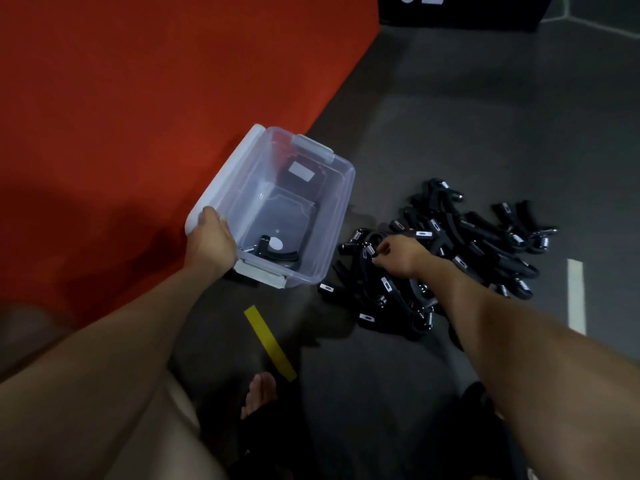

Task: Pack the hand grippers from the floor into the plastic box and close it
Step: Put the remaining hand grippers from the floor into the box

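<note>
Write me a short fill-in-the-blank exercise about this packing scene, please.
1. The left hand grips the rim of the ____.
2. The right hand pinches a gripper in the pile on the ____.
3. The box lies beside a ____ mat.
4. The box already holds ____ gripper.

Missing: box; floor; red; one

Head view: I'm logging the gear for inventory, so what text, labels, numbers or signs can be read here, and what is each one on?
"02", with its top cut off by the frame edge, so the reading is uncertain: white characters on the black object at the top.
White sticker on the plastic box: nothing legible.
Small white tags on the hand grippers: too small and blurred to read.
Yellow tape strip and white strip on the floor: no text.
</note>
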